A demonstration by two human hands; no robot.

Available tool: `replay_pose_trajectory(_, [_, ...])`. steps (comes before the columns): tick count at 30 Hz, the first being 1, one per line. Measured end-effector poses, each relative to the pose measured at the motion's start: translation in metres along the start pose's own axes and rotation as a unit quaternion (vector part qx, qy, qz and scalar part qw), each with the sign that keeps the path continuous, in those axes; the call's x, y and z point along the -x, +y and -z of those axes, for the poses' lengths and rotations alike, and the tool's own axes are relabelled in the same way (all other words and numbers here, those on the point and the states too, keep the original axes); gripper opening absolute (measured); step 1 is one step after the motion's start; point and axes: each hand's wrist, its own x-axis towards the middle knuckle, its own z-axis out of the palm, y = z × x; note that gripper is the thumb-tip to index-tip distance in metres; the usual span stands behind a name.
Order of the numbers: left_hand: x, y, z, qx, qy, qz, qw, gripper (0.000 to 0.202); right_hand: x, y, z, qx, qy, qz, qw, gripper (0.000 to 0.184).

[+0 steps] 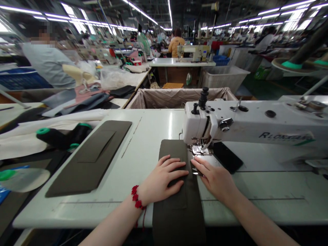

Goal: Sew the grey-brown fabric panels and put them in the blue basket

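A long dark olive fabric panel [170,218] lies on the sewing table beside the needle area and hangs over the front edge. My left hand [164,176], with a red bracelet at the wrist, rests flat on it with fingers spread. A smaller rectangular piece shows on the panel under that hand. My right hand [215,177] is at the panel's right edge, just in front of the needle plate [201,150]. Two short metal blades of thread snips [196,172] stick out from beneath its fingers; their handles are hidden by the hand.
The white sewing machine [246,119] fills the right side, with a black phone [228,158] under its arm. Dark panels [87,171] lie stacked at left. Black thread cones [55,137] sit beyond them. A cloth-lined bin [179,97] stands behind the table. Other people work farther back.
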Motion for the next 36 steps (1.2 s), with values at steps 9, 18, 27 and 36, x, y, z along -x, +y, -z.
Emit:
replay_pose_trajectory(9, [0.000,-0.005,-0.004,-0.010,-0.001,-0.004,1.000,0.037,0.001,0.001,-0.002,0.006,0.010,0.001,1.000,0.059])
replay_pose_trajectory(18, [0.000,-0.006,-0.007,-0.025,0.002,-0.008,1.000,0.039,0.000,0.001,-0.002,-0.007,0.015,0.002,1.000,0.058])
replay_pose_trajectory(27, [-0.001,-0.006,-0.009,-0.016,0.012,0.001,1.000,0.038,0.001,0.002,-0.002,-0.006,0.016,0.004,1.000,0.055])
replay_pose_trajectory(36, [0.001,-0.003,-0.011,-0.005,0.045,0.035,0.998,0.037,0.001,0.002,-0.005,0.005,0.017,0.004,1.000,0.058])
